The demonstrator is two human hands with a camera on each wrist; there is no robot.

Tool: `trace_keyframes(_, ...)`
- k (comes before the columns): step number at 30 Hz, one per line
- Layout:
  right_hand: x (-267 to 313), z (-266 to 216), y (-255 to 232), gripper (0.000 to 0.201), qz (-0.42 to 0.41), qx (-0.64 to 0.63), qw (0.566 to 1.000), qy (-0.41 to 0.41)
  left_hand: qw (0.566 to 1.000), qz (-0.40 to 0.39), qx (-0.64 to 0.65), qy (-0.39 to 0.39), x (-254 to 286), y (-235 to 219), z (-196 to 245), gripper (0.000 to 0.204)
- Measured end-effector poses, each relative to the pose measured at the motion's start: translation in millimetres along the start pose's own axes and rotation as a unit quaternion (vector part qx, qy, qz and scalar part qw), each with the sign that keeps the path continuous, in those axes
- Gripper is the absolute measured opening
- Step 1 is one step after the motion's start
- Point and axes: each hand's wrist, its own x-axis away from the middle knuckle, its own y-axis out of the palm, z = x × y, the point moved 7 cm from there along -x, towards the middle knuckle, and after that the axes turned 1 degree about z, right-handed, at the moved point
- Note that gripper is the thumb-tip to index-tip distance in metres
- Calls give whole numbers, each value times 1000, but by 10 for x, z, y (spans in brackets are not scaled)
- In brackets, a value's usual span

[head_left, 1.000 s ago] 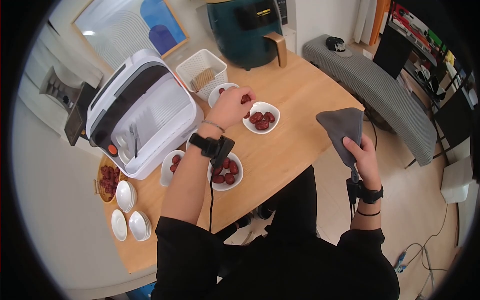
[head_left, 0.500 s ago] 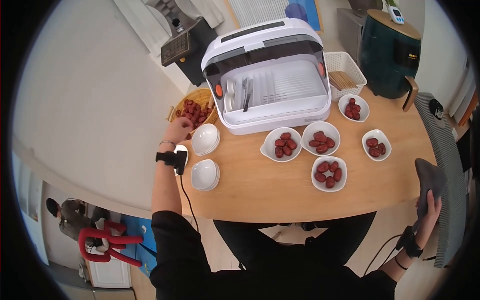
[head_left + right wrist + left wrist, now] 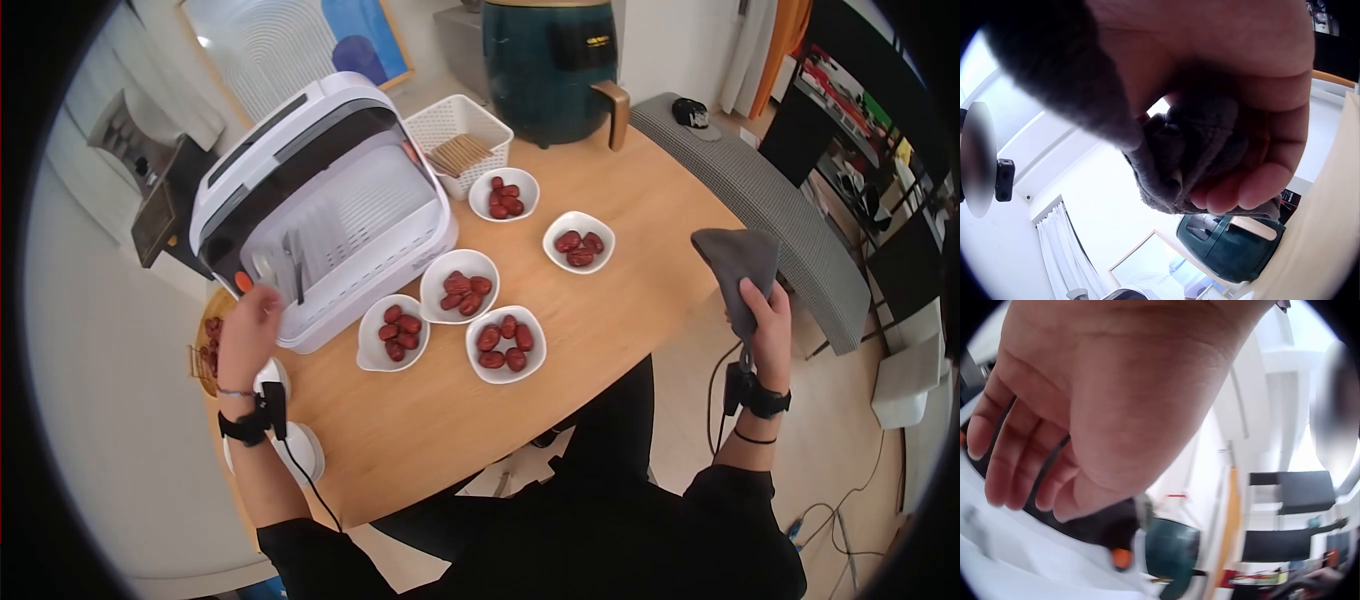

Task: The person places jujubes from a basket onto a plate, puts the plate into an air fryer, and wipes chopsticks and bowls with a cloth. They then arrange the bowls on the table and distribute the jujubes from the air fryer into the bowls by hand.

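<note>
My left hand is over the front left corner of the white lidded dish box. In the left wrist view its fingers are loosely bent, and no date shows between them. To the right of the table edge, my right hand grips a grey cloth, which is bunched inside the curled fingers in the right wrist view. White bowls of red dates stand between the hands: a spouted bowl, a middle bowl, a front bowl, a back bowl and a right bowl.
Partly behind the left hand are a wicker basket of dates and stacked white bowls. A white basket of wooden sticks and a green air fryer stand at the back. A grey bench is beside the table.
My left hand went from the back bowl, with a date in its fingers, to the wicker basket, then came back over the box corner. The head view swung left and back; the right hand keeps the cloth.
</note>
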Motion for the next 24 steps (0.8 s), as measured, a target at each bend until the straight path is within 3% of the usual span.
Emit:
trace_keyframes(2,-42,-28,44,24,-8,-14,1000,-13,985,-76,122,94,-24,182,1138,17)
trace_keyframes(4,-64,-30,73,23,-8,-21,1000,-3,956,-138,165,201,-86,475,1964,19)
trace_keyframes(6,-70,-10,61,22,-14,-36,999,15,933,-150,145,293,-192,886,2565,22)
trace_keyframes(8,-82,20,11,22,-15,-46,999,14,916,-164,152,332,-355,1291,3031,24)
trace_keyframes(11,-103,98,-133,22,-21,-52,998,12,905,-194,102,363,-657,1911,3408,29)
trace_keyframes(13,-124,193,-258,23,-23,-37,999,21,897,-268,26,350,-765,2282,3518,36)
trace_keyframes(20,-176,385,-559,25,20,-65,997,43,903,-306,9,301,-908,2531,3570,42)
trace_keyframes(24,-208,458,-532,24,18,-73,996,46,895,-306,-10,324,-896,2550,3668,35)
